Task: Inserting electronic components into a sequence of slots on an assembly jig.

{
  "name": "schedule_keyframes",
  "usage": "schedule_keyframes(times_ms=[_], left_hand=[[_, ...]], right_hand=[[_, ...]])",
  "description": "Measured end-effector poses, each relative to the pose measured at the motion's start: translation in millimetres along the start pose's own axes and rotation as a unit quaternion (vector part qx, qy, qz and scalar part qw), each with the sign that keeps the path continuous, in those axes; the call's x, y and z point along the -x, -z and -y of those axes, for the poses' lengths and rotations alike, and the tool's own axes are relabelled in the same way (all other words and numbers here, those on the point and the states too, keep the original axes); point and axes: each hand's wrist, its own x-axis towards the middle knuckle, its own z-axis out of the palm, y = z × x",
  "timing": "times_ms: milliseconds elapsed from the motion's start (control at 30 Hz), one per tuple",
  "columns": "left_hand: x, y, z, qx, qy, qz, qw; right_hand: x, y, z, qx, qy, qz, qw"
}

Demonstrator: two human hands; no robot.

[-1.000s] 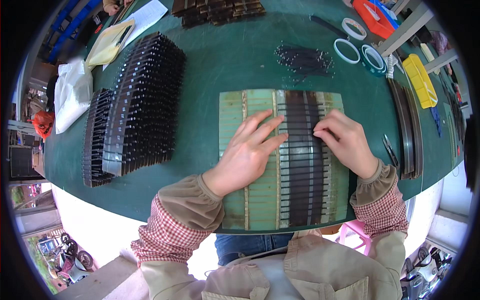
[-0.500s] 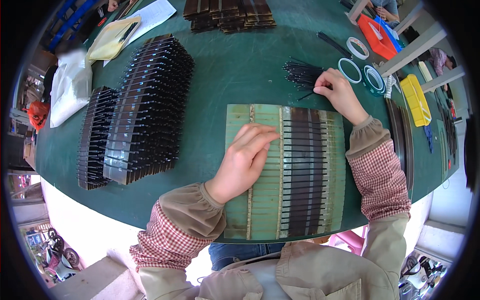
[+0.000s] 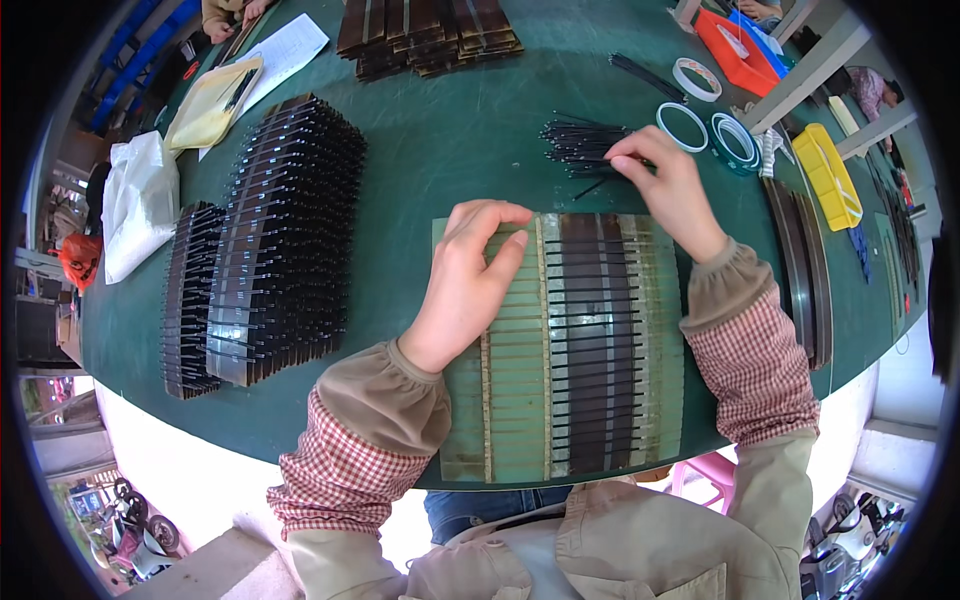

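Observation:
In front of me lies a pale green grooved board (image 3: 515, 400), with a dark brown strip (image 3: 590, 420) running down it. Thin black rods (image 3: 595, 325) cross that strip at regular spacing. My left hand (image 3: 462, 275) hovers at or rests on the board's upper left, index finger stretched out and thumb apart, with nothing visible between them. At the right edge of a loose pile of black rods (image 3: 580, 140), my right hand (image 3: 675, 190) has thumb and index finger closed together. What is between those fingertips is too small to make out.
Tall stacks of rod-filled strips (image 3: 290, 230) stand at left, beside a white bag (image 3: 140, 200). Bare brown strips (image 3: 430, 35) are piled at the far side. Tape rolls (image 3: 735, 145), a yellow bin (image 3: 828, 180) and a red bin (image 3: 738, 55) sit at right. Other people work across the table.
My left hand has moved slightly up the board, its thumb and index finger further apart. My right hand has shifted a little left and up over the rod pile. The whole view has moved slightly.

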Motion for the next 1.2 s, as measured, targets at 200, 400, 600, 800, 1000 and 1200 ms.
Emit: schedule_keyframes(times_ms=[200,400,600,800,1000,1200], left_hand=[[-11.3,-6.4,-0.3,-0.025,-0.035,0.03,0.999],[-11.2,-9.0,14.4,-0.01,-0.018,0.051,0.998],[-2.9,-1.7,20.7,-0.094,-0.089,0.024,0.991],[-2.4,-2.3,19.9,-0.111,-0.106,0.027,0.988],[-4.1,-4.8,21.1,-0.127,-0.113,0.032,0.985],[3.3,-12.4,17.7,-0.294,-0.213,0.089,0.927]], right_hand=[[19.8,0.6,52.6,-0.193,-0.048,0.155,0.968],[25.5,5.1,38.0,-0.276,-0.215,0.157,0.923],[27.0,-5.6,22.9,-0.245,-0.234,0.154,0.928],[24.2,-15.1,28.6,-0.197,-0.22,0.162,0.942],[25.6,-22.6,31.1,-0.118,-0.184,0.125,0.968],[31.6,-18.0,34.0,-0.013,-0.133,0.11,0.985]])
